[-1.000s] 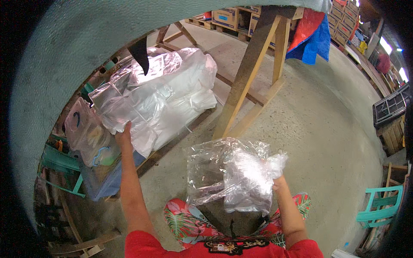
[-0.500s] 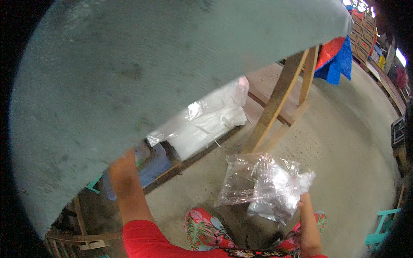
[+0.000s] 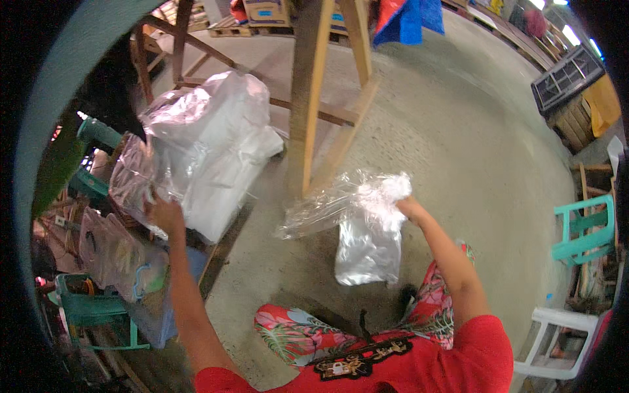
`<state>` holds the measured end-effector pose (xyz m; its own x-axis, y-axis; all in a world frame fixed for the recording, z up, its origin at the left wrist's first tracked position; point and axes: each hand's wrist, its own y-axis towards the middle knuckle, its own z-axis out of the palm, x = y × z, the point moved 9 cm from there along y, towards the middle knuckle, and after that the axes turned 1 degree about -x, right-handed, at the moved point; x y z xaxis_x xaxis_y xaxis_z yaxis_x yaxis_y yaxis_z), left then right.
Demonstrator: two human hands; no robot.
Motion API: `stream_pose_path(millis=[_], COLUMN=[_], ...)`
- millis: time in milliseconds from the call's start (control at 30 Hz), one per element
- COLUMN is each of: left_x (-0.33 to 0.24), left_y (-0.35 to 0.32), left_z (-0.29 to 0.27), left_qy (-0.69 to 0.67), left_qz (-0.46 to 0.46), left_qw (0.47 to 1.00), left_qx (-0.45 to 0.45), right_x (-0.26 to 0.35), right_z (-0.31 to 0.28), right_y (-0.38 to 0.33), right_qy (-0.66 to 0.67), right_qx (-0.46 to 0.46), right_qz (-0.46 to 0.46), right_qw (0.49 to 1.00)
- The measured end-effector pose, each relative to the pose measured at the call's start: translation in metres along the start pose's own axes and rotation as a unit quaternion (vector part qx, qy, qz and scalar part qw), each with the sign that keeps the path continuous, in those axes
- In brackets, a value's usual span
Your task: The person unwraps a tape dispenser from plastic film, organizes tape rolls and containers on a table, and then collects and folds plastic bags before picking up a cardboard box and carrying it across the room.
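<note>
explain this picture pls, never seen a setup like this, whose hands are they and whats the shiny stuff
No machine here: a person in a red shirt wears a fisheye camera on the head. It looks down at their bare hands, and its wide lens bends straight edges. The right hand holds a bundle of clear plastic sheeting above the concrete floor. The left hand is at a larger pile of clear plastic; blur hides whether it grips. Wooden trestle legs stand beyond.
</note>
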<state>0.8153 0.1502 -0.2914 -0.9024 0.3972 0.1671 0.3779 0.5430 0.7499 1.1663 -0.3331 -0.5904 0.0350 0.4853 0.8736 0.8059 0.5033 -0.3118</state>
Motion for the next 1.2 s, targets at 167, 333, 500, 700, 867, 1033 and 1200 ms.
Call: stream_pose_path(millis=[167,333,500,700,867,1033,1200], left_x=[-0.179,-0.308,-0.293,-0.146,-0.073,-0.079,-0.084], left_y=[-0.103,-0.202,-0.226,-0.144,-0.040,0.065,0.099], left_z=[-0.029,-0.097,-0.024,0.032,0.053,0.035,0.120], left_qy=[-0.485,-0.547,-0.515,-0.444,-0.244,-0.097,-0.129], left_qz=[0.203,0.264,0.228,0.097,0.151,0.059,0.084], left_qw=[0.805,0.729,0.656,0.797,0.909,0.975,0.970], left_qx=[0.276,0.316,0.503,0.397,0.302,0.193,0.189], right_x=[0.030,0.086,0.068,-0.007,-0.001,0.015,0.036], right_z=[-0.012,0.053,0.007,0.010,0.009,0.000,0.022], right_y=[-0.015,-0.035,-0.020,-0.030,-0.030,-0.052,-0.060], right_qy=[-0.102,-0.108,-0.218,-0.076,-0.072,-0.093,-0.171], right_qx=[0.045,0.149,0.056,0.105,0.104,0.068,0.115], right_qz=[0.106,-0.029,-0.107,0.077,0.043,0.051,0.039], right_qw=[0.988,0.983,0.968,0.988,0.991,0.992,0.978])
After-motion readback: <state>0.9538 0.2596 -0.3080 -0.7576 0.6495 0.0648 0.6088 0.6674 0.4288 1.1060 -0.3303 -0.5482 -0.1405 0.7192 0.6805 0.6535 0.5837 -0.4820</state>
